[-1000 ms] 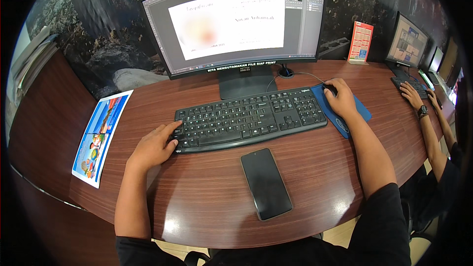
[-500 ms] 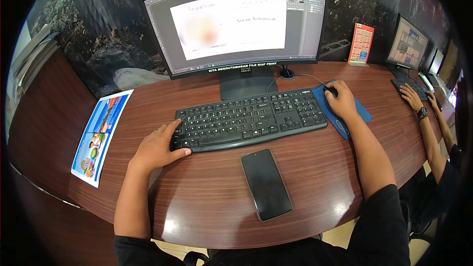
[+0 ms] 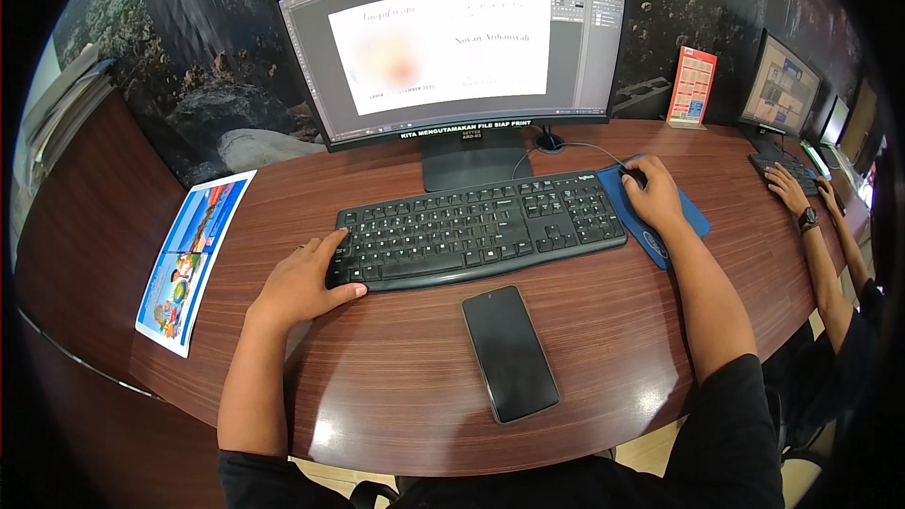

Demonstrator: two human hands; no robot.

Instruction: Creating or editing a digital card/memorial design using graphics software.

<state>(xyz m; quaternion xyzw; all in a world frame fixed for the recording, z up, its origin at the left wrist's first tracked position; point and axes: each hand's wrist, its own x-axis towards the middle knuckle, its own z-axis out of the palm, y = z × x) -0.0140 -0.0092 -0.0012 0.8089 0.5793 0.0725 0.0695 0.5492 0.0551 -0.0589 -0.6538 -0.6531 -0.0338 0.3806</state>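
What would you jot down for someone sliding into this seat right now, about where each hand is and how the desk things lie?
Left hand: palm down, fingers on the left end of the black keyboard, holding nothing.
Right hand: cupped over the mouse on the blue mouse pad.
Monitor: lit, a design program showing a pale page.
Phone: flat, screen dark, in front of the keyboard, untouched.
Printed sheet: colourful, at the far left of the desk.
Another person's hands work at a second keyboard on the right.
Done: page open on screen. Left: cannot tell from here.
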